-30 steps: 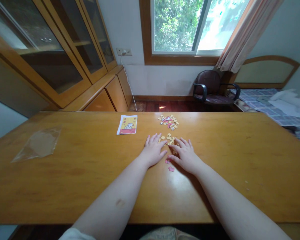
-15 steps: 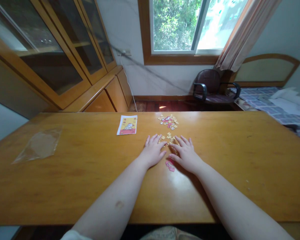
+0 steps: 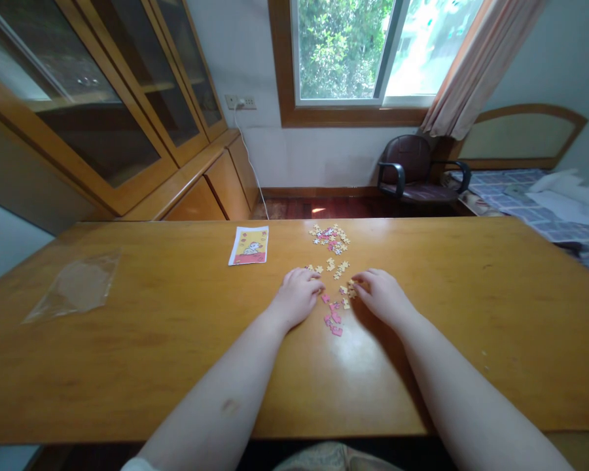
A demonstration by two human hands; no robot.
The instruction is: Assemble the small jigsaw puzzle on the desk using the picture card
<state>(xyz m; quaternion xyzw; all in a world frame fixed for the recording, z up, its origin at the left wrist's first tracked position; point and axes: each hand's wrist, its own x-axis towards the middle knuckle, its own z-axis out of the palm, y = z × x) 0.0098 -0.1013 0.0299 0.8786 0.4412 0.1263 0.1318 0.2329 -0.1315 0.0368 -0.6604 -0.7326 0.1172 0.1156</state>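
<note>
My left hand [image 3: 300, 296] rests low over the table, fingers curled in and bunched around a small jigsaw puzzle piece that is mostly hidden. My right hand [image 3: 381, 294] has thumb and forefinger drawn together at a yellow puzzle piece [image 3: 351, 292] on the right edge of the loose group. Between the hands lie pink puzzle pieces [image 3: 336, 318] in a rough line toward me. More yellow pieces [image 3: 341, 269] are scattered just beyond the fingers. Farther back is a mixed pile of puzzle pieces [image 3: 330, 238] in yellow, pink and white.
A picture card [image 3: 249, 246] with a white animal on yellow and pink lies left of the pieces. At the far left is a clear plastic bag [image 3: 81, 282]. All this is on a wooden table [image 3: 186, 353]. Behind stand a chair [image 3: 412, 169] and a glass-doored cabinet [image 3: 177, 157].
My right hand has moved right, and its spread fingers have drawn together. My left fingers have curled in. Pink and yellow pieces between the hands are now uncovered and more separated.
</note>
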